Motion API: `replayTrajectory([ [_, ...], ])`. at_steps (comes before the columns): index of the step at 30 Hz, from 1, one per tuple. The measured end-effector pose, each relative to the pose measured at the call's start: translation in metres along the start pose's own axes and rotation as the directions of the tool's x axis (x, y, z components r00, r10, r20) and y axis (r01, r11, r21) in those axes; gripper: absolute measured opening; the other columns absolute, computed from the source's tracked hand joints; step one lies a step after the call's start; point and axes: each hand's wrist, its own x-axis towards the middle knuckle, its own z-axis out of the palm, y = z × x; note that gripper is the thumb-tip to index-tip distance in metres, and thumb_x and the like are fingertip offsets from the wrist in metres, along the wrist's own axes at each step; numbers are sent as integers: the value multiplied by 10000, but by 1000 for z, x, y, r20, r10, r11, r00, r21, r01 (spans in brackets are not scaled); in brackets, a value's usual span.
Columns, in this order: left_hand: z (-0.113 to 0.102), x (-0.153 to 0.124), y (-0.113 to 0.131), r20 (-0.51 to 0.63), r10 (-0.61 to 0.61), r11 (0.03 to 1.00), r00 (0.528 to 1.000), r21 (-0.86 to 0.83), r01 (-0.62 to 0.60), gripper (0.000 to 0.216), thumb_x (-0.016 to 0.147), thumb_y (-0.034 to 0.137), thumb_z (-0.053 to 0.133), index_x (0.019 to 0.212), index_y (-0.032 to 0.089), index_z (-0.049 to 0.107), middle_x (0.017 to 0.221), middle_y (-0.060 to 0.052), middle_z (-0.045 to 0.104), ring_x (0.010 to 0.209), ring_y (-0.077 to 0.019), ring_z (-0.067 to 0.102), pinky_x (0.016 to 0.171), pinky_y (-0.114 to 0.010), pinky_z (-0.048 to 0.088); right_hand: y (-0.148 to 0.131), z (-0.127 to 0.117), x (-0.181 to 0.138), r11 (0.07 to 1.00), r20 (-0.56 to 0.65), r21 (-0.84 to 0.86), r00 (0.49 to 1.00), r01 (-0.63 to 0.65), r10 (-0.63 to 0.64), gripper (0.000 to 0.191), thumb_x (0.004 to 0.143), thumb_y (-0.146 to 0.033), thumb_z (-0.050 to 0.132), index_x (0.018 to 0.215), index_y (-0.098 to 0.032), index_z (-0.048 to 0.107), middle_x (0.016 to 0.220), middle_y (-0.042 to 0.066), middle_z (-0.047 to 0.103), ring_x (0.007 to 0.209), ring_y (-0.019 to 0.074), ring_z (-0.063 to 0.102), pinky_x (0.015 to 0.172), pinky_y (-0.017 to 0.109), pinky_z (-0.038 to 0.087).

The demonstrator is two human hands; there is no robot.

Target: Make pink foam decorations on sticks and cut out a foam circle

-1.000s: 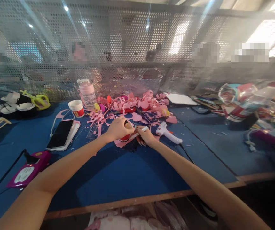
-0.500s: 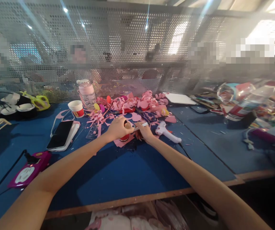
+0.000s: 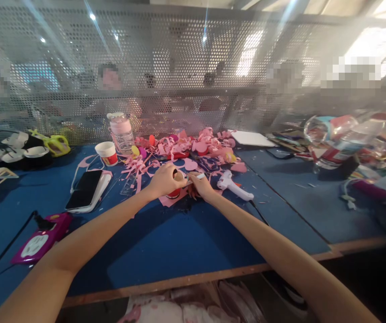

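At the middle of the table my left hand (image 3: 164, 180) is closed around a red cup (image 3: 173, 194) with its mouth up, much of it hidden by the fingers. The cup looks like paper and rests on a pink paper sheet (image 3: 168, 201). Close beside it on the right, my right hand (image 3: 202, 185) pinches a slim white pen (image 3: 198, 176), whose tip lies near the cup's rim. Whether the tip touches the cup I cannot tell. A white glue gun (image 3: 235, 187) lies just right of my right hand.
Pink paper scraps (image 3: 179, 144) are heaped behind my hands. To the left are a red-and-white paper cup (image 3: 107, 153), a clear bottle (image 3: 121, 130), a phone (image 3: 85, 189) and a purple power strip (image 3: 41, 237). A plastic bottle (image 3: 344, 146) lies at right before the perforated screen (image 3: 186, 54).
My right hand has shifted very slightly, its fingers and the pen turning a little beside the cup. My left hand keeps its hold on the cup.
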Motion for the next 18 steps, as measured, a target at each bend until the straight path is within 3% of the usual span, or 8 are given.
replayTrajectory([
  [13,1,0,0,9,-24,1000,1000,10,24,230,687,390,551,649,190,444,761,-43,516,772,-191,512,698,-300,399,-4,3,-18,995,-19,-96,1000,-23,21,237,756,-349,418,592,-183,456,299,-56,484,179,74,367,198,141,190],
  [18,1,0,-1,4,-10,1000,1000,6,10,234,701,401,536,653,187,454,780,-53,525,784,-196,522,703,-299,401,-2,3,-22,989,-10,-141,999,42,-44,281,744,-418,434,571,-196,444,287,-57,451,191,84,367,212,161,217],
])
